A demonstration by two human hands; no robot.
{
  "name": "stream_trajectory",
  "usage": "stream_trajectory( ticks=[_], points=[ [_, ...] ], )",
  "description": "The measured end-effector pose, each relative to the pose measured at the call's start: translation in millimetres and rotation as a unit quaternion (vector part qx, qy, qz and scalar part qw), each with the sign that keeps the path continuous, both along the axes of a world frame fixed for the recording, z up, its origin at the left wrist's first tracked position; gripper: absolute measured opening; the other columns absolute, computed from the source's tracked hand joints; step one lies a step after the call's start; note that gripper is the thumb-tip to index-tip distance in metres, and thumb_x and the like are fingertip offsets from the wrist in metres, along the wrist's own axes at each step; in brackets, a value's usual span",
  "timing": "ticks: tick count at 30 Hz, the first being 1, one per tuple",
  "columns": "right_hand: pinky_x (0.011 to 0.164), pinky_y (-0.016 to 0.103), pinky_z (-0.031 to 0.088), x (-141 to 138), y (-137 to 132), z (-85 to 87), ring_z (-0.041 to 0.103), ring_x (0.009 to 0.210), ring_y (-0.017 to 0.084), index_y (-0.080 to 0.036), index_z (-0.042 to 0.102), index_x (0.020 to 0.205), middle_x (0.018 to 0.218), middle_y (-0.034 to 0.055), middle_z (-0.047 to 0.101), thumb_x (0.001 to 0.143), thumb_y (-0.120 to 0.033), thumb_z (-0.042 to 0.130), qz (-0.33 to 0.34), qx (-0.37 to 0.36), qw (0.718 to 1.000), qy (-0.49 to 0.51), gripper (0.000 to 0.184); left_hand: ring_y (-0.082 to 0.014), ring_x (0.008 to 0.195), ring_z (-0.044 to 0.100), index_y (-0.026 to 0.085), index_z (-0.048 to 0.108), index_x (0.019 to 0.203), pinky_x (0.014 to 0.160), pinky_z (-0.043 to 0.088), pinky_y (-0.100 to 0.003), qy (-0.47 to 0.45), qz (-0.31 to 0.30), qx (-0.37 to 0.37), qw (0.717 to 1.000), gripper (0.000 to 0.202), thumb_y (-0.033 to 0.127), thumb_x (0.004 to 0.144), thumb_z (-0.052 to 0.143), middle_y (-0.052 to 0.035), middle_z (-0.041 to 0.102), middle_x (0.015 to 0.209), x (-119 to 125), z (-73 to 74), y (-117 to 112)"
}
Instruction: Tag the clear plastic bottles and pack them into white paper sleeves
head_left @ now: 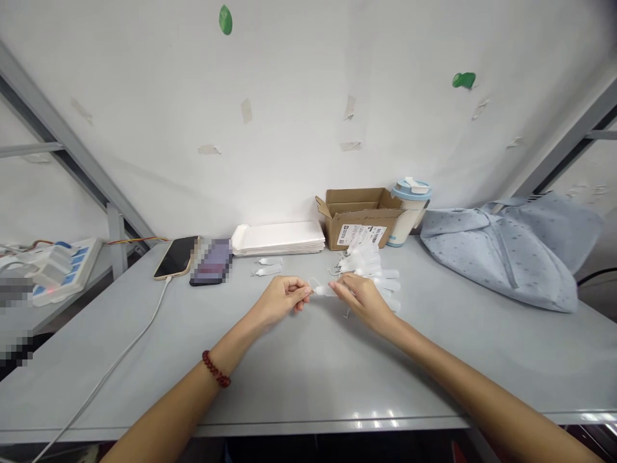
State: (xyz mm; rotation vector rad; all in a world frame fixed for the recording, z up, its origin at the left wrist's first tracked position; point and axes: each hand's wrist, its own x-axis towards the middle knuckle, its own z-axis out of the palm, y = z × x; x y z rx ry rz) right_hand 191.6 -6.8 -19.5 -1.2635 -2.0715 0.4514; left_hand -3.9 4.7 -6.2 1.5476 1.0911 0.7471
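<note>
Between my hands is a small translucent squeeze bottle (324, 291), lying level with its nozzle to the left. My left hand (284, 297) pinches the narrow end of the nozzle, where a small brownish bit shows at the fingertips. A thin clear strap loops up beside it. My right hand (364, 299) is closed round the bottle's body and hides most of it. Just behind and right of that hand lies a pile of similar squeeze bottles (364, 260), their thin straps pointing left. Two more small bottles (268, 271) rest apart, behind my left hand.
Along the wall stand a stack of white envelopes (279, 238), an open cardboard box (359, 218) and a lidded cup (407, 215). A grey-blue patterned cloth bag (496, 251) lies right. At left are a phone (177, 257) with a white cable (125, 354) and a dark pouch-like item (212, 262).
</note>
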Motion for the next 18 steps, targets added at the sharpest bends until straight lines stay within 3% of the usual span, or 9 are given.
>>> stream_trajectory(
  ticks=[8, 18],
  points=[
    [0.062, 0.029, 0.033, -5, -7, -1.5, 0.042, 0.057, 0.014, -0.020, 0.038, 0.057, 0.058, 0.0017, 0.047, 0.094, -0.047, 0.024, 0.032, 0.054, 0.996, -0.067, 0.048, -0.0093, 0.053, 0.049, 0.014, 0.056, 0.067, 0.056, 0.041, -0.024, 0.015, -0.006, 0.027, 0.999, 0.028, 0.040, 0.075, 0.056, 0.0004, 0.055, 0.062, -3, 11.9, -3],
    [0.058, 0.028, 0.030, 1, -3, 3.6, 0.036, 0.053, 0.013, -0.021, 0.027, 0.056, 0.055, -0.0013, 0.039, 0.093, -0.047, 0.023, 0.053, 0.041, 0.995, -0.073, 0.045, -0.0095, 0.051, 0.049, 0.014, 0.057, 0.067, 0.053, 0.039, -0.023, 0.017, -0.027, 0.015, 0.999, 0.023, 0.035, 0.075, 0.056, 0.0011, 0.054, 0.059, 0, 9.7, -5]
  ],
)
